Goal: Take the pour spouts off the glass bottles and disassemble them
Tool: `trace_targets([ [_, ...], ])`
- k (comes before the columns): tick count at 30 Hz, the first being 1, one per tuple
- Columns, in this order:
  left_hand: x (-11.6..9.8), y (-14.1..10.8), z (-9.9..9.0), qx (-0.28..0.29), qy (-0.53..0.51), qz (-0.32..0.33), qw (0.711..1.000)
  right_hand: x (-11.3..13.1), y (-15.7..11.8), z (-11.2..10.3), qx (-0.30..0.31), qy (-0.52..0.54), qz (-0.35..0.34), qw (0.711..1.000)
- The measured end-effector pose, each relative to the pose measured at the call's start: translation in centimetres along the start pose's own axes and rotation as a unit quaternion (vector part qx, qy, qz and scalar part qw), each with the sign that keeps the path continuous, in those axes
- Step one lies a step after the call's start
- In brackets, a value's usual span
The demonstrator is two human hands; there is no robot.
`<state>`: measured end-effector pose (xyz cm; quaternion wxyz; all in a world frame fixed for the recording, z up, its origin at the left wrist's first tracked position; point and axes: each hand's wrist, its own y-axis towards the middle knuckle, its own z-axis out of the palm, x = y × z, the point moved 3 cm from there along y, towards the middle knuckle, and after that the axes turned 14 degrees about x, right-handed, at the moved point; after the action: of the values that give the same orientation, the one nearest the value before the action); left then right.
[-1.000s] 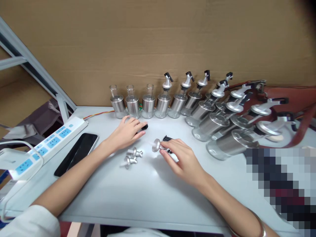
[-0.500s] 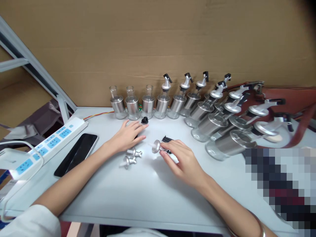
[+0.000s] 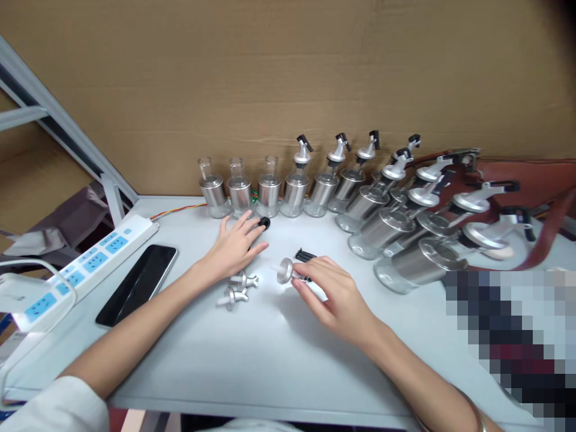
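Note:
My right hand (image 3: 337, 294) pinches a silver pourer spout (image 3: 285, 271) between thumb and fingers, its pale tube pointing left. On the left, my left hand (image 3: 233, 247) is spread low over the table, palm down, its fingertips beside a black stopper (image 3: 264, 222). Below that hand lie two more silver spouts, one (image 3: 244, 280) behind the other (image 3: 231, 297). Several black lever pieces (image 3: 304, 255) rest just behind my right hand's fingers. Three bottles without spouts, one of them a steel-sleeved glass bottle (image 3: 269, 195), stand along the back.
Bottles with fitted spouts (image 3: 296, 195) fill the back and right, some tilted. A phone (image 3: 137, 285) and a power strip (image 3: 92, 264) lie at left on the grey table (image 3: 252, 366). A brown bag (image 3: 540, 186) sits at back right, before a cardboard wall (image 3: 225, 78).
My left hand has shifted slightly back with its fingers spread wider, reaching the black stopper. My right hand holds the same spout in nearly the same place.

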<state>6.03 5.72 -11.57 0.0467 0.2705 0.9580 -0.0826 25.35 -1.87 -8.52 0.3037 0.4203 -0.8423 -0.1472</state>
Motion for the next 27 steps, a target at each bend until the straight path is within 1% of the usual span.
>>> trace_targets([
  [4, 0.1, -0.1, -0.8, -0.005, -0.013, -0.003, 1.0, 0.0, -0.1, -0.1, 0.008, 0.003, -0.004, 1.0],
  [8, 1.4, -0.7, -2.2, -0.005, -0.014, -0.025, 1.0, 0.1, -0.1, -0.2, 0.012, 0.008, -0.01, 1.0],
  [10, 2.4, -1.2, -2.8, 0.019, -0.013, -0.019, 1.0, 0.2, -0.1, -0.1, 0.026, 0.009, -0.009, 1.0],
  [13, 3.5, -1.8, -3.4, 0.062, -0.018, 0.007, 0.998, 0.3, -0.1, 0.1, 0.048, 0.005, -0.009, 0.999],
  [16, 3.7, -2.2, -3.9, 0.078, -0.027, 0.017, 0.996, 0.4, 0.0, 0.2, 0.057, 0.001, -0.015, 0.998],
  [20, 3.0, -2.2, -4.0, 0.089, -0.036, 0.037, 0.995, 0.4, -0.1, 0.4, 0.051, -0.001, -0.021, 0.998],
  [23, 2.8, -2.0, -3.7, 0.095, -0.034, 0.052, 0.994, 0.2, -0.2, 0.6, 0.055, 0.004, -0.003, 0.998],
  [25, 2.9, -1.8, -3.3, 0.092, -0.028, 0.057, 0.994, 0.1, -0.3, 0.9, 0.064, 0.013, 0.018, 0.998],
  [27, 2.9, -1.6, -2.8, 0.09, -0.022, 0.066, 0.994, 0.1, -0.3, 1.3, 0.089, 0.015, 0.027, 0.996],
])
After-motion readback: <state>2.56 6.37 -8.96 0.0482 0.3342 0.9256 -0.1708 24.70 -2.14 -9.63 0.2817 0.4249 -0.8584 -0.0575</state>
